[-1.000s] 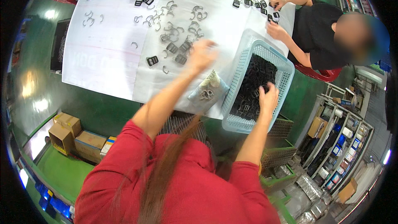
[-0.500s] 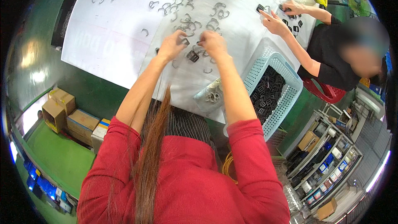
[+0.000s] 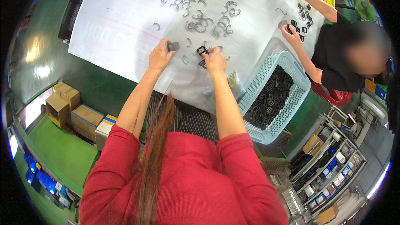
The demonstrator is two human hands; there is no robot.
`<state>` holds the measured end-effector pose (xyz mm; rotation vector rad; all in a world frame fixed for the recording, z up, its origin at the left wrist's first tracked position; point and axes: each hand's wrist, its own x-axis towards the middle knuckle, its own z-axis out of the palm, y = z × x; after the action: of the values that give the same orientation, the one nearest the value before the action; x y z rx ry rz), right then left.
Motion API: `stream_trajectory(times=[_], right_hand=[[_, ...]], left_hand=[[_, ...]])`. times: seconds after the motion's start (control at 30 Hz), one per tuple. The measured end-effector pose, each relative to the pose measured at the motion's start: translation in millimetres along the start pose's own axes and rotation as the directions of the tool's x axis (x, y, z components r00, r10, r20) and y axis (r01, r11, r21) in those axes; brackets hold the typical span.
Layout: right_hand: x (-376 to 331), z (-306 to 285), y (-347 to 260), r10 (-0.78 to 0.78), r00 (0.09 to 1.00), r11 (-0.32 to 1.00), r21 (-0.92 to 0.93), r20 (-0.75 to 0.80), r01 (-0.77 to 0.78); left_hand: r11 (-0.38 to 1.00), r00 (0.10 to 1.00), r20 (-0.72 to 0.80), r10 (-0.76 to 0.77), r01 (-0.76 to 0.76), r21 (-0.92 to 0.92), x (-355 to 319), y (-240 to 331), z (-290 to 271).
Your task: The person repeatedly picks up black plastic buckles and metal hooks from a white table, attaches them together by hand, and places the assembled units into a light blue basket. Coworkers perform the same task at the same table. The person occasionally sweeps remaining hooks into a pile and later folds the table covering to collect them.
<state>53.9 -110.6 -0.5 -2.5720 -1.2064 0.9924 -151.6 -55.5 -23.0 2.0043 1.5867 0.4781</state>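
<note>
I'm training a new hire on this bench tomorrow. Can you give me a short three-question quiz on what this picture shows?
1. True or false: the left hand holds a dark buckle piece.
2. What fills the blue basket? A) metal clips B) black buckle parts C) cardboard boxes
3. What lies scattered on the white sheet beyond the right hand?

Key
1. True.
2. B.
3. Small bent metal clips.
</note>
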Motion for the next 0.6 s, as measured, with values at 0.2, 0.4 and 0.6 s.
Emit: stream_trajectory(times=[0.2,0.4,0.6], right_hand=[[7,-11,29,0.052,0.949,0.900,0.397,0.310,-0.179],[-27,-53,63,0.128,0.966,0.654,0.712,0.226,-0.253],[-63,-72,106,0.221,0.969,0.534,0.818,0.111,-0.216]], left_hand=[[0.916,0.937,0.292,-0.190,0.276,-0.289,4,-14,-6],[0.874,0.911,0.305,-0.277,0.371,-0.314,14,29,-20],[0.711,0.838,0.531,-0.123,0.448,-0.542,19,133,5]])
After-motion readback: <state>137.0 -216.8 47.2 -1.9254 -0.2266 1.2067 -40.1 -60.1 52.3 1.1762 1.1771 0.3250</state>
